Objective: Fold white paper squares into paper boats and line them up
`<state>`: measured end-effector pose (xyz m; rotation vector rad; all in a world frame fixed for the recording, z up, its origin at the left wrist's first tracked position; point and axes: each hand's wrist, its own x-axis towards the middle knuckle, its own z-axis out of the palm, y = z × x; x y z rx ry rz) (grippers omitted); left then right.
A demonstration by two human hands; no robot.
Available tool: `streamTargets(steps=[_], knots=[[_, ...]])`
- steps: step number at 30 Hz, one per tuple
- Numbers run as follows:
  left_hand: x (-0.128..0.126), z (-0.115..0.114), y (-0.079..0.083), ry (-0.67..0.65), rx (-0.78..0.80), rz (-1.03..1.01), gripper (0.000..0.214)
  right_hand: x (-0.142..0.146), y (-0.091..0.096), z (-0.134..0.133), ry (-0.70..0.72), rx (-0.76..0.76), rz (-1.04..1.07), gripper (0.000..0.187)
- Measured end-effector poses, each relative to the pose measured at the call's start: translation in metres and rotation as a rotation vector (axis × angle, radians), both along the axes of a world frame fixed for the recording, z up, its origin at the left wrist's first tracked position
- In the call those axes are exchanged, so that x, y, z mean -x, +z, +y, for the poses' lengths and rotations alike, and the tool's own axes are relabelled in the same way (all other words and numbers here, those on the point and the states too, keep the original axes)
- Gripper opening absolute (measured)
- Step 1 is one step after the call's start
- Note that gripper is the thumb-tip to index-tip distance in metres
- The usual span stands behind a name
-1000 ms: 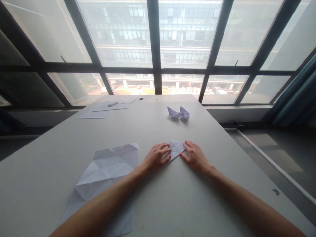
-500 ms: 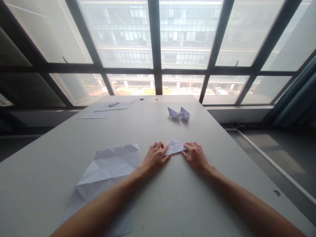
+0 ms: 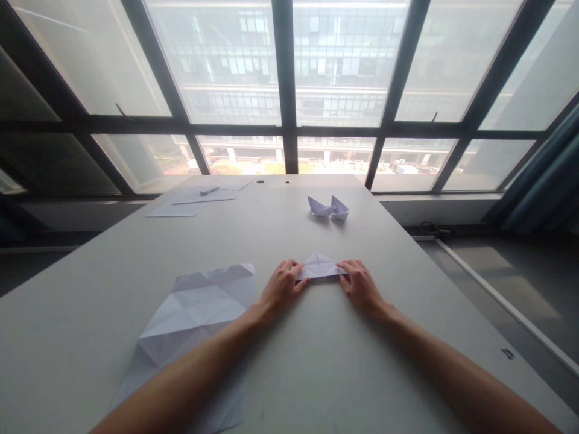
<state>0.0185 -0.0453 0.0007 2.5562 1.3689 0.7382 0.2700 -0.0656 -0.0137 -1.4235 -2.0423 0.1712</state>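
Between my hands a small folded paper (image 3: 319, 267) lies just at table height, with a peaked top and a straight band along its near edge. My left hand (image 3: 284, 283) pinches its left end, thumb on the near side and fingers on top. At the right end my right hand (image 3: 360, 284) grips it the same way. Farther off, beyond the folded paper, stand two folded paper boats (image 3: 328, 208) touching each other. A large creased sheet of paper (image 3: 199, 307) lies left of my left hand, partly covered by my left forearm.
The white table (image 3: 407, 337) reaches to the window wall. Flat paper sheets (image 3: 174, 209) lie at its far left, with a small white object (image 3: 209, 190) on them. A dark mark (image 3: 507, 354) shows near the right edge. A curtain (image 3: 538, 187) hangs at the right.
The folded paper has turned slightly, so its near edge lies more level. My left thumb has drawn a little back and up, and my right thumb has shifted slightly right.
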Motion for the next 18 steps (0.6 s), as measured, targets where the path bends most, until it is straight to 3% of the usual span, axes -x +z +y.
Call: streamTargets(steps=[10, 18], knots=[[0.0016, -0.0013, 0.0028, -0.011, 0.006, -0.073, 0.028, -0.0019, -0.0030, 0.0030, 0.003, 0.007, 0.062, 0.040], [0.0009, 0.0027, -0.0014, -0.012, -0.023, -0.099, 0.024, -0.0027, -0.0028, 0.0054, 0.026, -0.015, 0.192, 0.031]])
